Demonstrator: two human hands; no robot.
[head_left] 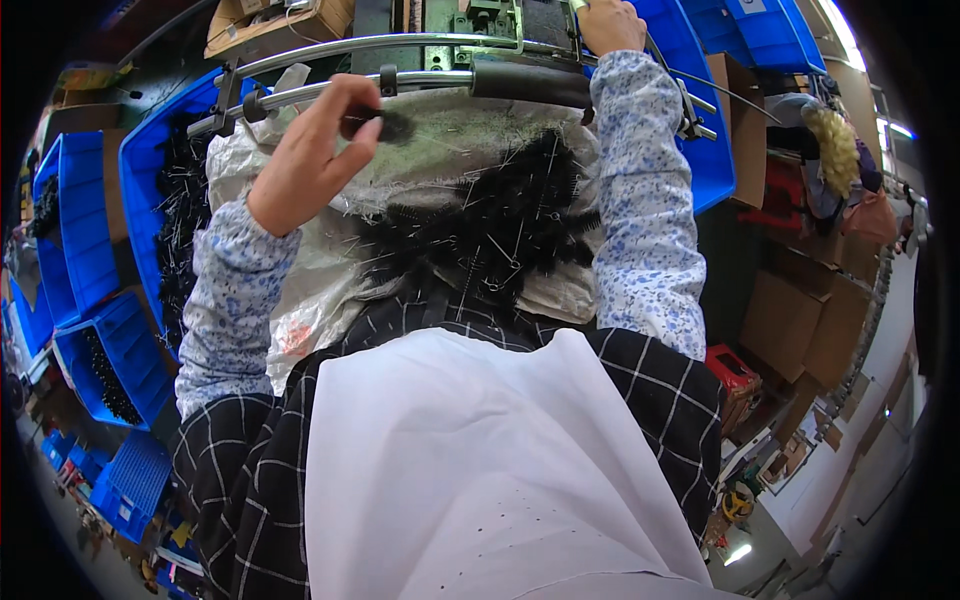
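Observation:
My left hand (318, 155) is raised over the left part of the pale woven sack (430, 120) on my lap. Its fingers are closed around a small black bristle brush (397, 126), whose bristles stick out past the thumb. At the top right, my right hand (610, 25) is wrapped round a light-coloured handle (577, 6) on the machine (490, 25); part of the handle is hidden. Between my arms a pile of black twisted-wire brushes (500, 215) with thin metal stems lies on the sack.
Chrome rails (350, 48) and a dark padded roller (530, 80) cross in front of me. A blue bin (145, 190) of black brushes stands at left, with more blue bins (80, 230) beyond. Cardboard boxes (790, 320) and another person (835, 150) are at right.

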